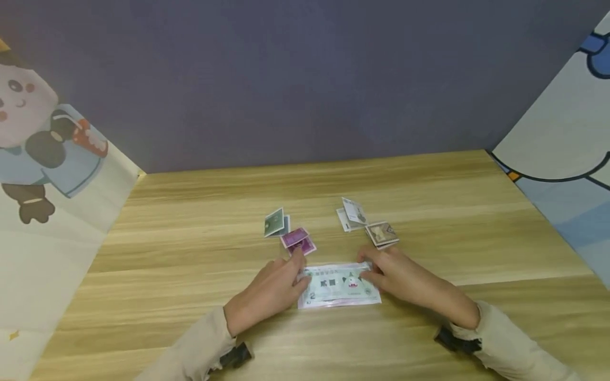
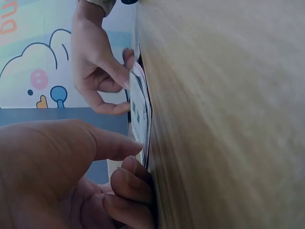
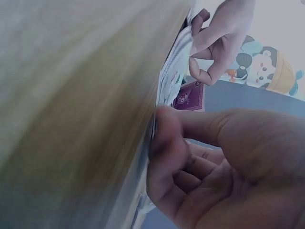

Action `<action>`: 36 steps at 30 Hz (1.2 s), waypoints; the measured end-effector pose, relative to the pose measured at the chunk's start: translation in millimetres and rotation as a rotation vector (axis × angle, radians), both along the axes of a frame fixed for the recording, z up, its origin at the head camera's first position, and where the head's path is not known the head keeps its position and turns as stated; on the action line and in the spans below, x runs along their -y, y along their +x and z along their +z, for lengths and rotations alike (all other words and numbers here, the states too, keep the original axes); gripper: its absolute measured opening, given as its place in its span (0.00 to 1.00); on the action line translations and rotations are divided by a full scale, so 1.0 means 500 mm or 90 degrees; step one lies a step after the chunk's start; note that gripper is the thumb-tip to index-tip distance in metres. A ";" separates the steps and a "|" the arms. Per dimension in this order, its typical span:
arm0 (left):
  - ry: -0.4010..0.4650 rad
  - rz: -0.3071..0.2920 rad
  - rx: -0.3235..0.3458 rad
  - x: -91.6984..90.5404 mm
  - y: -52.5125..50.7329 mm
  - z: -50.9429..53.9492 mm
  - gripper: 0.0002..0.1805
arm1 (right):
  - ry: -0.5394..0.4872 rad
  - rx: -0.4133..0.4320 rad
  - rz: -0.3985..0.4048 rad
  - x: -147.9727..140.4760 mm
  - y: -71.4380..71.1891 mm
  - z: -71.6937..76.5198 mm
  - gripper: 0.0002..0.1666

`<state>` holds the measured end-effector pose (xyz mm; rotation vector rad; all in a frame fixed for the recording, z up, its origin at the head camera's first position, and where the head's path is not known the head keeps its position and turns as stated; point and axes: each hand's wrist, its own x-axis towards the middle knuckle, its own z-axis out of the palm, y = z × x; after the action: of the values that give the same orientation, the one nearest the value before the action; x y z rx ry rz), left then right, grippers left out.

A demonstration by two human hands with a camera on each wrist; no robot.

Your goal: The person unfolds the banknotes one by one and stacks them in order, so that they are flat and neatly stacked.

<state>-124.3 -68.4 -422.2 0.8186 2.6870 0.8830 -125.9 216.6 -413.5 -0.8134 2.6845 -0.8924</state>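
Observation:
A flat stack of pale green play banknotes [image 1: 333, 293] lies on the table in front of me, a cartoon figure and the number 2 printed on the top note. My left hand [image 1: 271, 290] holds its left end, the thumb on the face and curled fingers [image 2: 131, 179] at the edge. At the opposite end, my right hand [image 1: 405, 278] pinches the stack between thumb and bent fingers [image 3: 167, 157]. The layered edges of several notes show in both wrist views. Just beyond my left fingertips is a folded purple note [image 1: 294, 237].
Farther back on the wooden table [image 1: 190, 211] stand a folded green note [image 1: 274, 222] and a folded grey-white note [image 1: 354, 210]. A folded brown note [image 1: 382, 233] lies just beyond my right hand. A dark panel [image 1: 305, 84] closes off the back.

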 end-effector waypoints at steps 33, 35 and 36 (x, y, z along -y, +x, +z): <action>-0.167 -0.192 -0.228 -0.004 0.025 0.026 0.25 | 0.100 -0.169 0.133 0.026 0.032 0.010 0.24; -0.167 -0.189 -0.236 -0.004 0.026 0.026 0.25 | 0.100 -0.171 0.134 0.027 0.030 0.010 0.24; -0.166 -0.188 -0.240 -0.004 0.026 0.027 0.25 | 0.100 -0.172 0.135 0.028 0.030 0.010 0.24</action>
<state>-111.2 -66.4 -408.9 1.3833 2.7914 0.3269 -111.1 202.9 -408.7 -1.2289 2.7755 -0.5499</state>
